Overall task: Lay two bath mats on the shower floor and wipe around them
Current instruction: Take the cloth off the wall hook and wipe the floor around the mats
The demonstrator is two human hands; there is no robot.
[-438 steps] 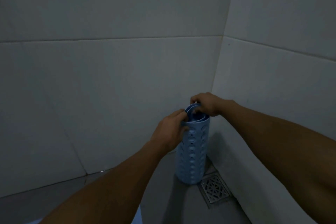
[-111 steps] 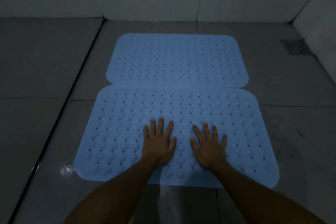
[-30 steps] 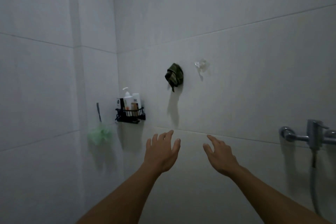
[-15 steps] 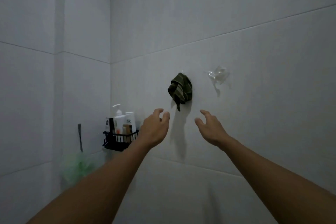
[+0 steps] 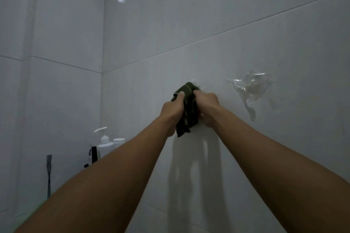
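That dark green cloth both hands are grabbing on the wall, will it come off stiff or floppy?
Probably floppy: the green cloth bunches and creases where the left hand and right hand grip it, and its lower corner dangles limp. It looks light, since it sits bunched high on the tiled wall. Unlikely to slip, being fabric.

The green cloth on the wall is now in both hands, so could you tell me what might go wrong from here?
Both the left hand and the right hand grip the green cloth hard against the wall. Whatever it hangs from is hidden, so a sharp tug could snag the cloth or pull that fixing loose. The clear plastic hook sits close beside the right hand and could get knocked.
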